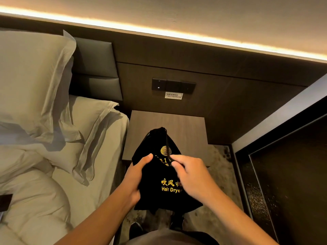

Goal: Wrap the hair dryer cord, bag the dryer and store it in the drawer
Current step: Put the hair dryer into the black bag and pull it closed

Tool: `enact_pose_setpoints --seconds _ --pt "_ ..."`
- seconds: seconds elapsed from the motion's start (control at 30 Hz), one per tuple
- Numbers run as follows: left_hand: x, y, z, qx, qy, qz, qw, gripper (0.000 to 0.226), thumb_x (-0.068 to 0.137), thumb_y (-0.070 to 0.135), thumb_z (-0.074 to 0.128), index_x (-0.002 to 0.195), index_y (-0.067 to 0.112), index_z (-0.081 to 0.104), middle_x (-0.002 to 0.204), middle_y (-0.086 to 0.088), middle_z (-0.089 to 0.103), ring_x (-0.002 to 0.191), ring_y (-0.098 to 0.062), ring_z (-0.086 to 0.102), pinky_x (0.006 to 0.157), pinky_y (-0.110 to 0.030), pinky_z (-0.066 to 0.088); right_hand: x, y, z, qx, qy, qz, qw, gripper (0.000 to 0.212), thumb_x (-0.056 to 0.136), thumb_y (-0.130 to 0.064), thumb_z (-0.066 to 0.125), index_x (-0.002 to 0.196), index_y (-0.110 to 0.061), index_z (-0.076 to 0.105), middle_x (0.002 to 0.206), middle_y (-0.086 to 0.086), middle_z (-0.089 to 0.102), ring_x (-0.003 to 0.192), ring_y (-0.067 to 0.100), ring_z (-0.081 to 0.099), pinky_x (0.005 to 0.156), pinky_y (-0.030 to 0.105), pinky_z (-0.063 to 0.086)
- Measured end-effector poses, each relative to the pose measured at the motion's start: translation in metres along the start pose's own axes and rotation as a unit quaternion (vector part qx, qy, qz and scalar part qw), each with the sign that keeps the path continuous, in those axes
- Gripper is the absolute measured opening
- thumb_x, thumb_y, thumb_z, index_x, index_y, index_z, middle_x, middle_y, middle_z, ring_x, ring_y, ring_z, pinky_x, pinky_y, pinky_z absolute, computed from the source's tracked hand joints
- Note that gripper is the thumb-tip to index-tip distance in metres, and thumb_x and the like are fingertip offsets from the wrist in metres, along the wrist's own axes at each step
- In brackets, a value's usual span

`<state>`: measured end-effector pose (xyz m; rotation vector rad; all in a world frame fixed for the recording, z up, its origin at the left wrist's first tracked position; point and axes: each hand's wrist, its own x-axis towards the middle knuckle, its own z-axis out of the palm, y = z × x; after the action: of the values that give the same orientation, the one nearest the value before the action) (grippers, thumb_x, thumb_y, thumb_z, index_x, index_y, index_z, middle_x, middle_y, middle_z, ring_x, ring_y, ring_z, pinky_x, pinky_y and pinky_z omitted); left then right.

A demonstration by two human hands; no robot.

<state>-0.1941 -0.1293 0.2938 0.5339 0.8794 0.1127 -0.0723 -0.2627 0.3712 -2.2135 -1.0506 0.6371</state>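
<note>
I see the black dryer bag [159, 181] held over the bedside worktop [185, 128]: left hand [135, 177] grips its side, right hand [191, 174] fingers pinch the drawstring [166, 144]. Bed [58, 183] with pillows [35, 82] left, switch panel [173, 86] behind, patterned carpet [219, 167] below.

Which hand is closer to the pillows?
Left. The left hand holds the bag's edge on the side toward the pillows. The right hand pinches the drawstring, farther away.
</note>
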Motion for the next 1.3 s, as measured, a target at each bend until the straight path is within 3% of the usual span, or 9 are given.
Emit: enact_pose_setpoints --seconds 0.1,0.3,0.43,0.57,0.7,0.8,0.9,1.07,1.3 --pt "0.001 -0.003 0.013 0.022 -0.002 -0.006 1.0 0.057 0.077 0.04 0.081 0.125 0.01 0.071 0.125 -0.022 0.071 0.114 -0.039 0.069 0.098 -0.051 0.054 -0.001 -0.003 0.011 -0.083 -0.023 -0.061 0.994 0.039 0.103 -0.03 0.044 0.138 -0.021 0.056 0.135 -0.002 0.064 0.124 0.014 0.056 0.105 0.029 0.044" --pt "0.013 -0.007 0.038 0.018 -0.012 -0.016 1.0 0.066 0.072 0.047 0.085 0.124 0.009 0.072 0.125 -0.022 0.072 0.115 -0.038 0.069 0.1 -0.05 0.053 -0.002 0.009 0.009 -0.214 0.018 -0.149 0.965 0.039 0.1 -0.025 0.044 0.137 -0.015 0.055 0.104 0.001 0.07 0.097 0.02 0.065 0.082 0.039 0.052" --pt "0.028 -0.014 0.051 0.01 -0.015 0.005 1.0 0.068 0.075 0.039 0.083 0.134 0.012 0.064 0.128 -0.022 0.069 0.117 -0.038 0.067 0.098 -0.05 0.053 0.007 0.033 0.003 -0.236 0.006 -0.169 0.957 0.043 0.099 -0.02 0.047 0.142 -0.014 0.05 0.109 0.002 0.068 0.1 0.022 0.063 0.086 0.039 0.05" --pt "0.048 -0.021 0.064 0.032 0.033 0.009 0.999 0.066 0.074 0.03 0.085 0.134 0.011 0.063 0.124 -0.024 0.07 0.112 -0.04 0.069 0.089 -0.048 0.057 0.022 0.062 -0.005 -0.211 -0.05 -0.156 0.964 0.047 0.103 -0.023 0.04 0.149 -0.017 0.038 0.12 0.003 0.059 0.11 0.023 0.054 0.095 0.039 0.043" --pt "0.078 -0.028 0.076 0.067 0.089 -0.001 0.994 0.06 0.079 0.029 0.081 0.134 0.013 0.061 0.125 -0.023 0.07 0.113 -0.042 0.068 0.098 -0.056 0.054 0.041 0.098 -0.011 -0.14 -0.061 -0.144 0.978 0.046 0.101 -0.03 0.041 0.146 -0.019 0.044 0.12 0.001 0.058 0.113 0.019 0.052 0.098 0.036 0.046" --pt "0.101 -0.027 0.085 0.081 0.098 0.006 0.992 0.052 0.083 0.03 0.077 0.13 0.014 0.065 0.122 -0.022 0.072 0.112 -0.04 0.069 0.092 -0.051 0.057 0.059 0.13 -0.021 -0.077 -0.029 -0.145 0.986 0.043 0.097 -0.035 0.049 0.136 -0.02 0.057 0.114 -0.003 0.059 0.109 0.015 0.053 0.092 0.032 0.051" --pt "0.129 -0.024 0.091 0.092 0.104 0.028 0.99 0.062 0.077 0.029 0.08 0.134 0.017 0.061 0.125 -0.021 0.071 0.113 -0.041 0.068 0.095 -0.055 0.056 0.082 0.175 -0.035 -0.069 0.043 -0.145 0.986 0.045 0.095 -0.038 0.052 0.137 -0.023 0.052 0.127 -0.002 0.054 0.115 0.017 0.05 0.093 0.028 0.049" --pt "0.174 -0.009 0.096 0.113 0.145 0.031 0.982 0.076 0.066 0.032 0.083 0.136 0.02 0.056 0.122 -0.019 0.073 0.105 -0.038 0.072 0.076 -0.045 0.061 0.133 0.256 -0.054 -0.092 0.052 -0.07 0.992 0.056 0.091 -0.037 0.061 0.142 -0.021 0.046 0.148 0.01 0.043 0.128 0.029 0.044 0.105 0.041 0.042" --pt "0.262 0.003 0.083 0.134 0.159 0.061 0.976 0.052 0.083 0.027 0.077 0.132 0.015 0.062 0.119 -0.017 0.075 0.103 -0.035 0.074 0.081 -0.045 0.063 0.205 0.351 -0.021 -0.145 0.016 0.033 0.989 0.074 0.091 -0.034 0.063 0.153 -0.025 0.023 0.162 0.014 0.017 0.143 0.039 0.029 0.111 0.052 0.037"
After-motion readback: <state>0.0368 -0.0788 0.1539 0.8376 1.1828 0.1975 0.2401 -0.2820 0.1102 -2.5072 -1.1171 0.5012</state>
